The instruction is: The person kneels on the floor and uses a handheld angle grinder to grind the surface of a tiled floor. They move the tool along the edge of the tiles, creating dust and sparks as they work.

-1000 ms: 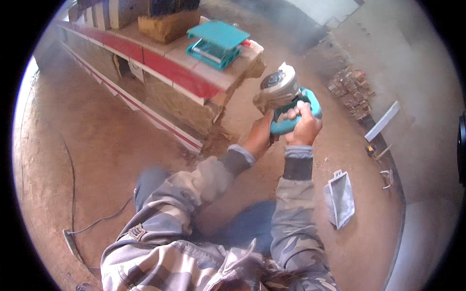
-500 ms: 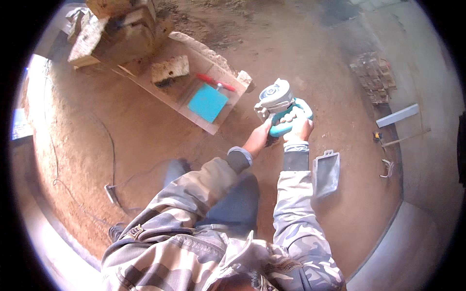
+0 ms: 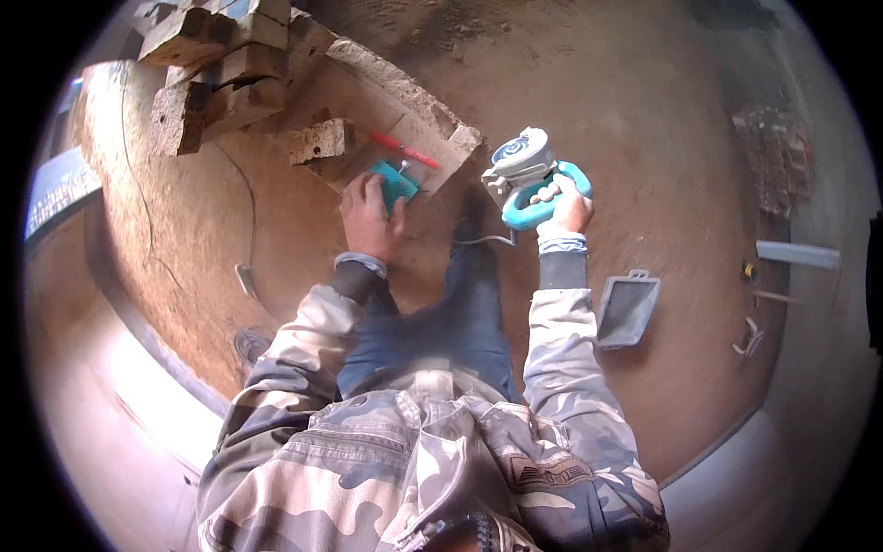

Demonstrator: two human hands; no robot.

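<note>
My right hand (image 3: 568, 208) is wrapped round the turquoise loop handle of a hand-held power tool (image 3: 544, 179) with a round, pale grey head facing up. A thin cord trails from its lower side. On a board lies a turquoise square (image 3: 395, 184), perhaps a flat plate, with a small metal stem at its far edge. Over its near left part reaches my left hand (image 3: 372, 219), fingers bent and spread, thumb apart. It covers part of the square, and no firm grip shows. A red rod-like thing (image 3: 405, 150) lies just beyond the square.
A block (image 3: 322, 141) rests on the board (image 3: 441, 147), left of the square. Stacked blocks (image 3: 230, 78) stand far left. A grey tray (image 3: 628, 310) lies on the brown ground right of my forearm. Farther right are a pale bar (image 3: 798, 255) and a pile of pieces (image 3: 775, 161).
My left hand has let go of the power tool and moved left to the turquoise square. My right hand alone holds the tool now. The view has shifted slightly.
</note>
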